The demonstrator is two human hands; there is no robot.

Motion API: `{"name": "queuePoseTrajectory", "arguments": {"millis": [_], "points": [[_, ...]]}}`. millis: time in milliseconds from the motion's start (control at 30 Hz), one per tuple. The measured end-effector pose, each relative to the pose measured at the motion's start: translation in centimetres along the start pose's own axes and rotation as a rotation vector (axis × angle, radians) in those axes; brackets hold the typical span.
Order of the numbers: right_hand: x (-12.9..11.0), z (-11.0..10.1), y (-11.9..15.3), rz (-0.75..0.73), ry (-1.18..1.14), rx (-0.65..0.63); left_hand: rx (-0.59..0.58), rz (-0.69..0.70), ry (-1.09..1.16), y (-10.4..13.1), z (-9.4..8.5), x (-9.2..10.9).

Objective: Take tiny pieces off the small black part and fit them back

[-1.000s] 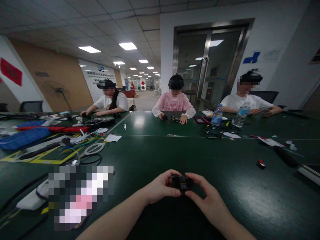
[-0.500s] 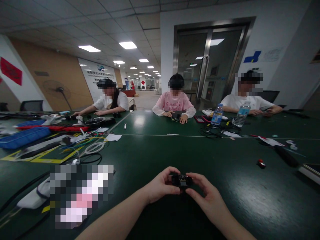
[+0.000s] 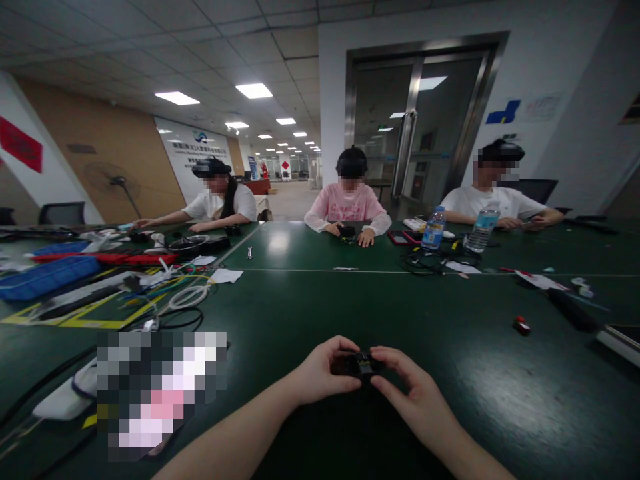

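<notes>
A small black device point(image 3: 364, 364), with a lighter inner part showing in its middle, is held between both hands just over the green table point(image 3: 280, 307). My left hand point(image 3: 330, 368) grips its left end, thumb below and fingers curled over the top. On the right end, my right hand point(image 3: 403, 377) pinches it with thumb and fingertips. What kind of device it is I cannot make out. The fingers hide both of its ends.
A pixelated phone-like screen point(image 3: 167, 400) and a white power strip point(image 3: 65, 393) lie left, near cables and a blue tray point(image 3: 50, 277). A small red object point(image 3: 521, 325) sits to the right. Water bottles point(image 3: 433, 228) stand farther back. Three people sit across the table.
Both hands still hold the black device, which has tilted or turned slightly between the fingers. Across the table, the person on the left has reached farther out to the side.
</notes>
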State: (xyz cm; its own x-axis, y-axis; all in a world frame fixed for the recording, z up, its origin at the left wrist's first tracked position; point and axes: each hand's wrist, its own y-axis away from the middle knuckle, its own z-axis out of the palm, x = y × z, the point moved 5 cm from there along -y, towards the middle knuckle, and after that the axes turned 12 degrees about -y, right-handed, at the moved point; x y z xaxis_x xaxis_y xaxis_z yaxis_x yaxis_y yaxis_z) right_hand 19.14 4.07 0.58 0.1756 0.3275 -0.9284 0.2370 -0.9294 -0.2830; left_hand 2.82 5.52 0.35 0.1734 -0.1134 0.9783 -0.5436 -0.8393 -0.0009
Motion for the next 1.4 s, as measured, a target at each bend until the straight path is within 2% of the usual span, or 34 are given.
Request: {"name": "queuePoseTrajectory", "arguments": {"millis": [133, 233, 800, 1400], "points": [[0.1, 0.1, 0.0, -0.002, 0.024, -0.027, 0.044, 0.026, -0.293, 0.3, -0.5, 0.6], [0.1, 0.0, 0.0, -0.011, 0.034, -0.028, 0.063, 0.039, -0.381, 0.3, -0.6, 0.7], [-0.5, 0.6, 0.2, 0.026, 0.071, -0.115, -0.003, 0.045, -0.256, 0.0, 0.0, -0.4], [-0.5, 0.6, 0.3, -0.014, 0.083, -0.107, -0.01, 0.068, -0.296, 0.2, 0.0, 0.3]]}}
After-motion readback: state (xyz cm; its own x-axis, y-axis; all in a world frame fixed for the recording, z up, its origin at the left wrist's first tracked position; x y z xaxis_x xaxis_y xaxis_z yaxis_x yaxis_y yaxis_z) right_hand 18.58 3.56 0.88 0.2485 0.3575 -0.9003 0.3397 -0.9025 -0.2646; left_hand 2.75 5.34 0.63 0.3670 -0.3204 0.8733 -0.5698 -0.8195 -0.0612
